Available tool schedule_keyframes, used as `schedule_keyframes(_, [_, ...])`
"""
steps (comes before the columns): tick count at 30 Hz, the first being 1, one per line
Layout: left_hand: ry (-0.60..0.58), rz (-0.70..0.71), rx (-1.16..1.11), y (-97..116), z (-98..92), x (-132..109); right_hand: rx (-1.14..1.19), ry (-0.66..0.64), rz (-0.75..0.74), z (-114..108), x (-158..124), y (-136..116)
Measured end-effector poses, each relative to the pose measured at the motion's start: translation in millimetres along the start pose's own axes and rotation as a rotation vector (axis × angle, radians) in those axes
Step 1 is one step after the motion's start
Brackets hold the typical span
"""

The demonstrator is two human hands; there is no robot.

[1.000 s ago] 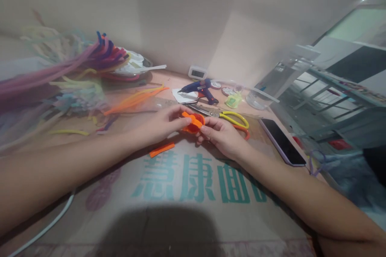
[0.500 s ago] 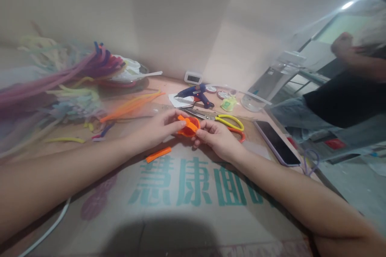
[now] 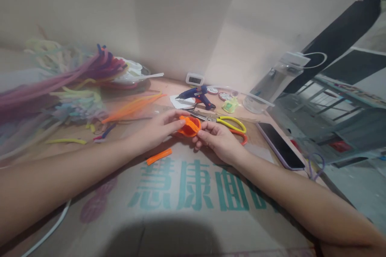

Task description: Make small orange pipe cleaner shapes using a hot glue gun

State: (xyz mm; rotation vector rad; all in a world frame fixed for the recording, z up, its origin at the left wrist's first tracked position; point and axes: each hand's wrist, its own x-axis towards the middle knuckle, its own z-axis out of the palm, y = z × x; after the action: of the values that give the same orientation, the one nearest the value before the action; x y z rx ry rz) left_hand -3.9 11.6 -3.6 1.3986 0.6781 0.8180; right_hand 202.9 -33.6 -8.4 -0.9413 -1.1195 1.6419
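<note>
Person at right, beside the desk in the earlier frame, has moved off that spot; the rack [image 3: 315,84] behind now shows more fully. Viewed scene shifts slightly; the hands keep nearly the same pose.

The orange piece [image 3: 193,127] is a small, rounded loop with a hollow, red-orange interior and a bumpy strip running across its opening. It is located between the hands, at the centre of the view, above the cardboard [image 3: 241,225]. The left hand [image 3: 169,126] pinches its left end between thumb and fingers. The right hand [image 3: 218,138] grips its right edge with thumb and fingertips.

One orange strip [image 3: 159,156] lies on the cardboard, just beside the left hand. Teal characters are printed on the cardboard surface. Behind the hands lie the scissors [image 3: 218,121], with one yellow and one orange handle, and the blue glue gun [image 3: 197,93]. A small clock [image 3: 194,79] stands near the pale wall [image 3: 181,16]. The bottle [image 3: 276,78] and phone [image 3: 280,146] occupy the right side; coloured stems [image 3: 69,72], partly blurred, occupy the left.
</note>
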Motion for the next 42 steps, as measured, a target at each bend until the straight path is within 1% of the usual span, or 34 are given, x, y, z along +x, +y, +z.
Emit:
schedule_keyframes(3, [0.054, 0.006, -0.034, -1.0, 1.8, 0.2, -0.010, 0.051, -0.029, 0.6, -0.1, -0.3])
schedule_keyframes(5, [0.068, 0.029, -0.005, -3.4, 1.6, 0.7, -0.022, 0.089, -0.058, 0.8, -0.2, -0.9])
schedule_keyframes(8, [0.016, 0.056, 0.128, -7.6, 0.5, 0.0, -0.080, 0.105, -0.080, 2.1, -1.5, -2.3])
schedule_keyframes(10, [-0.017, 0.090, 0.270, -8.8, 0.3, -2.3, -0.164, 0.080, -0.081, 4.2, -3.5, -3.3])
schedule_keyframes(12, [-0.015, 0.152, 0.411, -8.1, 0.9, -5.3, -0.253, 0.049, -0.074, 7.0, -5.8, -4.0])
schedule_keyframes(14, [-0.004, 0.200, 0.475, -5.6, 2.2, -7.8, -0.302, 0.027, -0.061, 9.2, -7.7, -4.5])
schedule_keyframes(18, [0.019, 0.176, 0.393, -0.7, 5.2, -8.4, -0.257, 0.014, -0.081, 8.3, -8.7, -4.5])
schedule_keyframes(21, [0.059, 0.155, 0.405, -1.1, 5.3, -6.3, -0.191, 0.057, -0.138, 5.1, -8.0, -5.0])
schedule_keyframes(22, [0.047, 0.158, 0.426, -1.9, 4.9, -5.7, -0.186, 0.081, -0.154, 4.3, -7.6, -5.5])
schedule_keyframes(24, [-0.015, 0.180, 0.478, -3.2, 4.3, -4.8, -0.220, 0.118, -0.183, 3.5, -6.8, -7.0])
schedule_keyframes(27, [-0.076, 0.232, 0.537, -4.2, 4.0, -4.8, -0.312, 0.119, -0.214, 3.6, -5.1, -8.1])
schedule_keyframes(29, [-0.075, 0.233, 0.533, -4.7, 4.1, -5.4, -0.341, 0.109, -0.216, 3.6, -3.7, -7.5])
schedule_keyframes(33, [-0.018, 0.132, 0.385, -6.9, 3.5, -5.6, -0.366, 0.099, -0.207, 3.0, -2.0, -6.2])
schedule_keyframes(34, [-0.013, 0.127, 0.355, -7.5, 3.1, -5.1, -0.369, 0.096, -0.202, 2.7, -2.0, -6.3])
schedule_keyframes(38, [-0.050, 0.196, 0.359, -7.5, 1.4, -2.1, -0.371, 0.097, -0.196, 1.6, -3.0, -7.3])
schedule_keyframes(42, [-0.072, 0.183, 0.405, -4.2, 1.6, -1.7, -0.393, 0.128, -0.265, 1.0, -4.9, -7.9])
